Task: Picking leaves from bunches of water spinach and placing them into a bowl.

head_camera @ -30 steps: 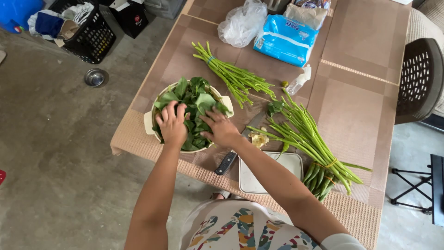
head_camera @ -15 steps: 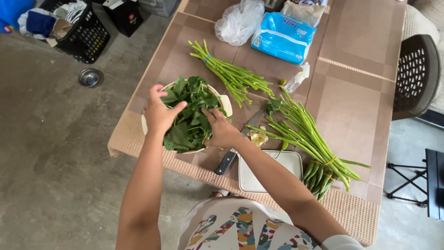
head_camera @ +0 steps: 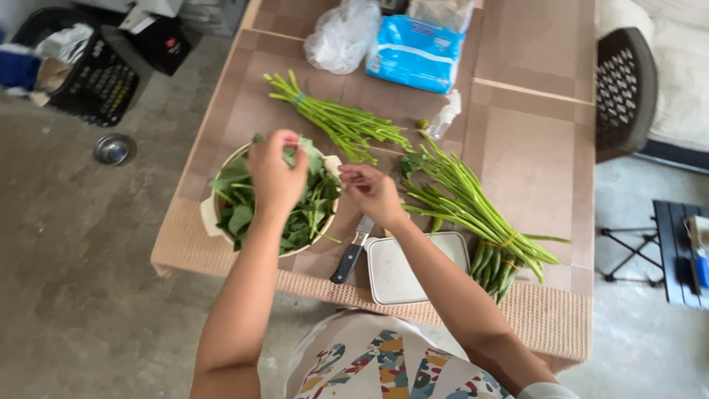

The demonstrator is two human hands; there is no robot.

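Observation:
A cream bowl (head_camera: 210,219) full of loose green leaves (head_camera: 240,214) stands at the table's left front corner. My left hand (head_camera: 275,176) is raised over the bowl, its fingers closed on a few of the leaves. My right hand (head_camera: 374,193) hovers just right of the bowl with its fingertips pinched together near the bowl's right handle; whether it holds anything is unclear. A black-handled knife (head_camera: 350,256) lies on the table under my right wrist, blade pointing away from me.
A white rectangular tray (head_camera: 399,272) sits at the front edge. Two bundles of long green stems (head_camera: 473,210) (head_camera: 332,118) lie right and behind. A blue packet (head_camera: 417,52), plastic bag (head_camera: 340,37), chair (head_camera: 624,89), black basket (head_camera: 92,74) and metal bowl (head_camera: 113,149) surround.
Both hands have lifted out of the leaves. The left hand rose with leaves in its fingers, and the right hand pulled back to the bowl's right side. The view shifted right.

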